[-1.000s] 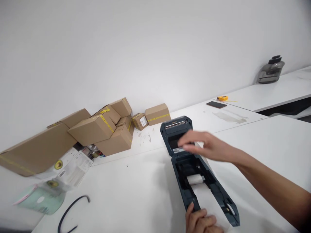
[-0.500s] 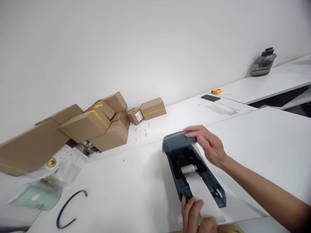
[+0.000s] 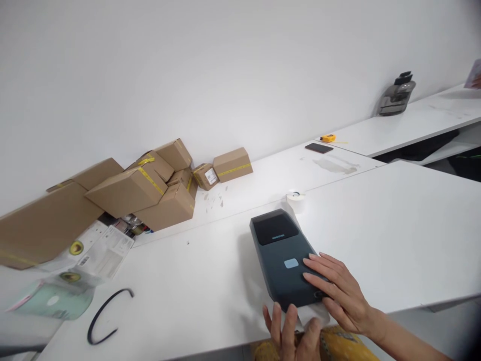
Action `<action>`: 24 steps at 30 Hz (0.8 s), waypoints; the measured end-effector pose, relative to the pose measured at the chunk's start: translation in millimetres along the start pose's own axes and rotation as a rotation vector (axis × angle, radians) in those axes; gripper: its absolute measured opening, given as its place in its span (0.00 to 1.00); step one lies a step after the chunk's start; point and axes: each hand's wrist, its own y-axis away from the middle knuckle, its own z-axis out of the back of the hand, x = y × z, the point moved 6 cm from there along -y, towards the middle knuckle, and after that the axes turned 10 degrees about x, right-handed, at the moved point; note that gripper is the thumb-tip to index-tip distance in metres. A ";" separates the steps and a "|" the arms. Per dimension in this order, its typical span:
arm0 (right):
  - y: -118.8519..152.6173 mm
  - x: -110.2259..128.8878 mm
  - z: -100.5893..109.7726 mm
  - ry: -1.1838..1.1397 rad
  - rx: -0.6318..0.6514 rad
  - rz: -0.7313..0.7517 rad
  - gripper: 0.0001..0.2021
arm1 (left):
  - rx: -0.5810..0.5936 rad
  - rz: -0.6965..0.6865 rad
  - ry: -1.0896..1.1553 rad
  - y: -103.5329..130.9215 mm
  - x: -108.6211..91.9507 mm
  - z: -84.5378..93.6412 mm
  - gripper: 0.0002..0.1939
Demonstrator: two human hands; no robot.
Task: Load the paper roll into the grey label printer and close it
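Observation:
A dark blue-grey printer (image 3: 276, 268) lies on the white table with its lid closed; a light blue button shows on top. My right hand (image 3: 340, 293) rests on the lid's near right part, fingers spread. At the near end, my left hand (image 3: 293, 336) has its fingers against the front edge and its thumb on the white paper strip (image 3: 312, 312) that comes out there. Behind the printer stands a white paper roll (image 3: 296, 201), with a strip running down to the printer's far side.
Cardboard boxes (image 3: 124, 193) are piled at the back left, beside plastic packets (image 3: 107, 253) and a green pouch (image 3: 56, 301). A black curved band (image 3: 98, 321) lies front left. Farther right are a phone (image 3: 319, 148), a tape measure (image 3: 328, 138) and a bottle (image 3: 397, 95).
The printer's raised lid has come down and hides the inside. My right hand has moved from the lid's far end to its near right part. The paper roll behind has come into view.

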 end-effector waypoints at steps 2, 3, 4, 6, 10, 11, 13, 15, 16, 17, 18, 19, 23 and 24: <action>8.8 2.0 -7.2 0.001 0.012 0.010 0.25 | -0.063 -0.141 -0.077 -10.5 -12.0 10.0 0.17; 12.2 2.1 -10.0 -0.017 -0.003 -0.010 0.25 | -0.070 -0.189 -0.097 -16.6 -16.0 13.4 0.21; 14.7 2.1 -12.5 -0.042 -0.022 -0.038 0.25 | -0.053 -0.201 -0.089 -23.1 -17.0 15.2 0.26; 17.6 2.5 -17.2 -0.097 -0.058 -0.094 0.25 | -0.017 -0.180 -0.037 -33.9 -14.2 16.3 0.35; 17.5 5.5 -20.8 -0.160 -0.108 -0.135 0.25 | 0.008 -0.148 -0.020 -40.2 -6.1 10.6 0.36; 17.0 6.2 -20.3 -0.166 -0.115 -0.135 0.25 | 0.008 -0.154 -0.042 -40.0 -5.9 8.8 0.35; 16.0 7.2 -18.5 -0.171 -0.123 -0.129 0.26 | 0.001 -0.167 -0.086 -40.1 -7.5 7.3 0.33; 15.0 7.6 -16.8 -0.174 -0.122 -0.129 0.25 | -0.018 -0.186 -0.116 -42.1 -11.8 9.4 0.31; 14.5 7.8 -16.1 -0.177 -0.124 -0.128 0.25 | -0.021 -0.196 -0.128 -44.0 -14.3 10.9 0.29; 14.1 7.7 -15.4 -0.179 -0.131 -0.130 0.25 | -0.027 -0.208 -0.145 -46.4 -17.1 12.7 0.27; 13.7 7.7 -14.9 -0.180 -0.138 -0.131 0.24 | -0.034 -0.224 -0.167 -48.9 -20.0 14.4 0.24; 13.2 7.7 -14.6 -0.178 -0.147 -0.131 0.24 | -0.047 -0.247 -0.192 -51.4 -23.0 16.1 0.21; 11.3 7.7 -15.1 -0.145 -0.162 -0.135 0.24 | -0.088 -0.325 -0.258 -58.6 -32.9 19.5 0.16; 10.9 8.5 -15.4 -0.129 -0.158 -0.130 0.24 | -0.079 -0.333 -0.262 -59.2 -34.5 19.6 0.15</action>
